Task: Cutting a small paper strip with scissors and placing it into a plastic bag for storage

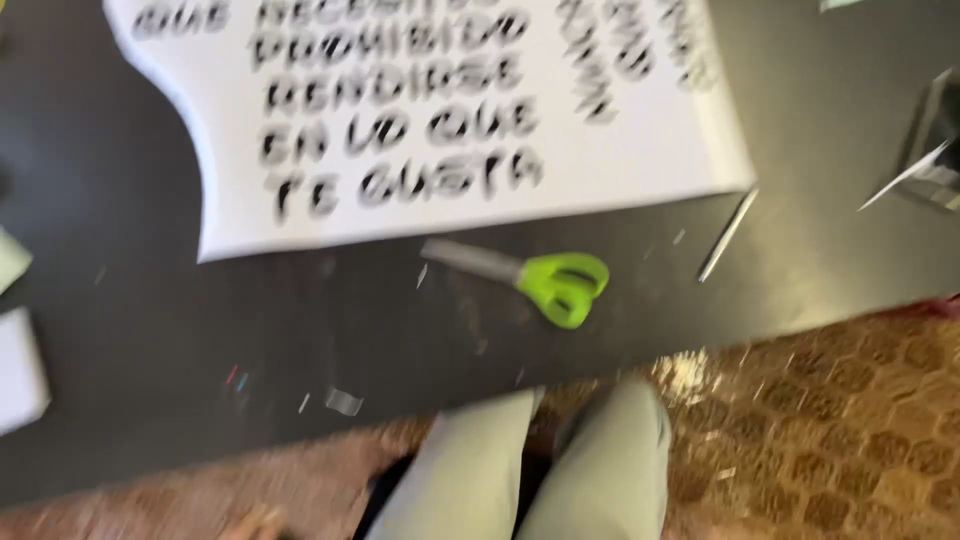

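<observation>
Scissors (pixel 530 278): green plastic handles, steel blades, lying flat | white poster (pixel 440 110): black hand lettering, above them | table (pixel 150 330): dark, matte | hands unseen, fingers' spread untellable.

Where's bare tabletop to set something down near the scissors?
Barest patch: dark table left of the green-handled scissors, below the white lettered sheet, with only small paper scraps. Another strip lies right of the thin paper sliver. The sheet crowds the upper middle. No hands in view.
</observation>
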